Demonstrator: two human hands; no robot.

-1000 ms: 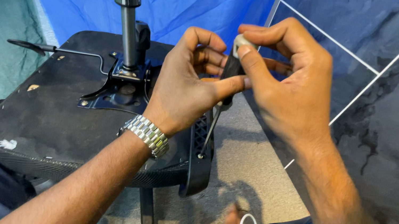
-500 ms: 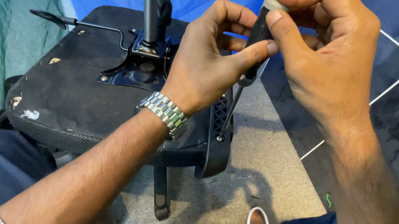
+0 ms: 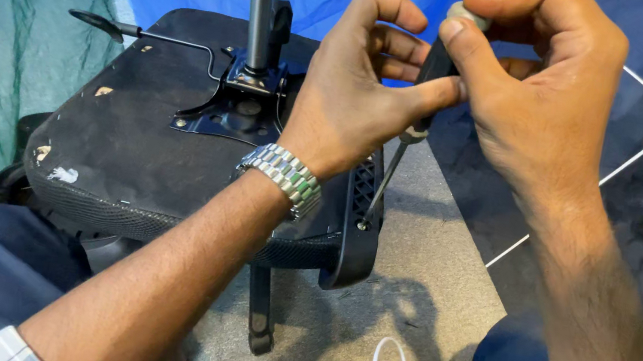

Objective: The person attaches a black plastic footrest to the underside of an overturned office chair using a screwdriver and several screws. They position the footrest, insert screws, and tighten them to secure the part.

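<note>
A: Fingers? Right hand (image 3: pixel 542 113) is curled shut over the screwdriver (image 3: pixel 423 93), thumb and forefinger pinching its pale cap. Left hand (image 3: pixel 352 99) closes thumb and fingertips on the black handle lower down.

B: Tool position? Shaft slopes down; tip meets a screw (image 3: pixel 363 225) on the black armrest bracket (image 3: pixel 358 221).

A: Surroundings? Overturned chair seat (image 3: pixel 127 148), metal column (image 3: pixel 259 5), lever (image 3: pixel 137 32); wristwatch (image 3: pixel 283 176) on left wrist.

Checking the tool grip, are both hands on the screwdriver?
Yes, the left hand and right hand both pinch the black handle of the screwdriver.
</note>
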